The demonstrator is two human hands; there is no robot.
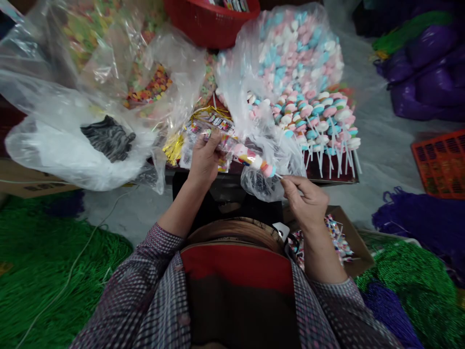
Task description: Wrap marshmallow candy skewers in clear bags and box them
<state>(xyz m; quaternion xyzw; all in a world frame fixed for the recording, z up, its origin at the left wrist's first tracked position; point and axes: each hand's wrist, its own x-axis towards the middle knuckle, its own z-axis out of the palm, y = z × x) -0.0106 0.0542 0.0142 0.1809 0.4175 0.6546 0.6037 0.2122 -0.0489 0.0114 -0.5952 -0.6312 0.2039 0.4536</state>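
Observation:
My left hand [205, 157] is closed round the open end of a small clear printed wrapper [218, 132]. A pastel marshmallow skewer [254, 161] lies between my hands, its top end at the wrapper's mouth. My right hand [304, 199] pinches the skewer's white stick end. Just behind lies a stack of the same pink, blue and white skewers [319, 121] on a dark tray [337, 174], partly under a clear plastic bag [290, 58] full of marshmallows. Gold twist ties [173, 148] lie beside the wrappers.
Large clear bags [72, 111] with colourful candy sit at the left, a red basket [210, 22] at the back, an orange crate [441, 162] at the right. A cardboard box [354, 242] of wrapped skewers stands by my right forearm. Green and purple bead piles [43, 261] cover the floor.

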